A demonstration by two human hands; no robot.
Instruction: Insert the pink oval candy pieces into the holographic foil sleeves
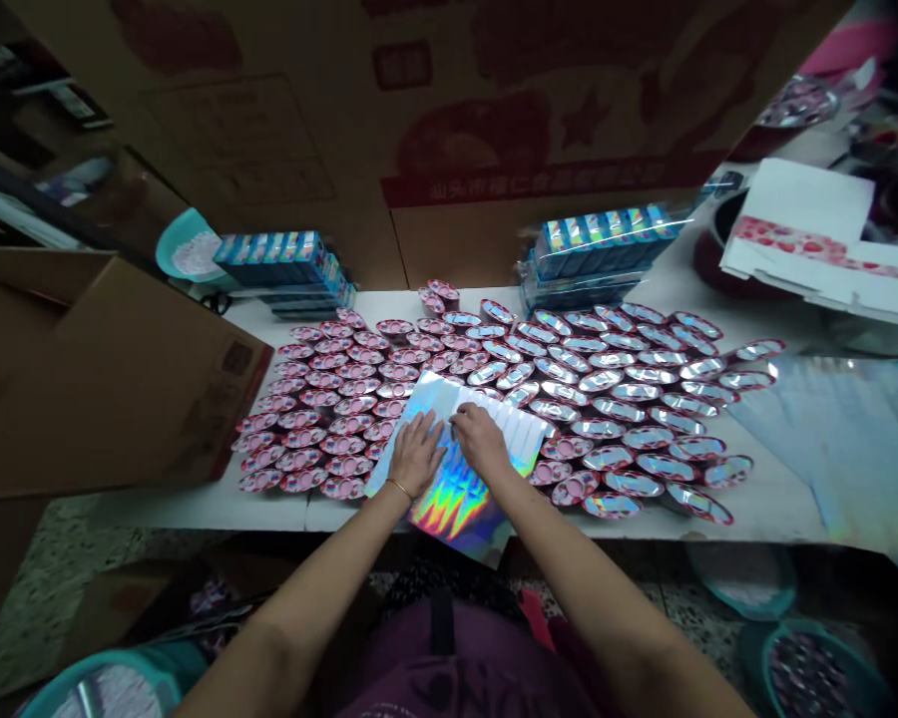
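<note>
A shiny holographic sheet (460, 499), banded with pale strips, lies tilted over the front middle of the packed containers. My left hand (417, 454) rests on its left part with the fingers spread flat. On the upper part of the same sheet, my right hand (480, 439) has its fingers pinched together at the strips; whatever is between the fingertips is too small to make out. Around the sheet stand many small oval-topped red containers. Those on the left show pink tops (348, 424), while those on the right carry silvery labels (618, 409).
Behind the table rises a large printed carton (456, 120). Stacks of blue boxes stand at left (284, 261) and right (599, 249). An open cardboard box (120, 369) borders the left side. More holographic sheets (845, 429) lie at right. A teal tub (165, 678) sits below.
</note>
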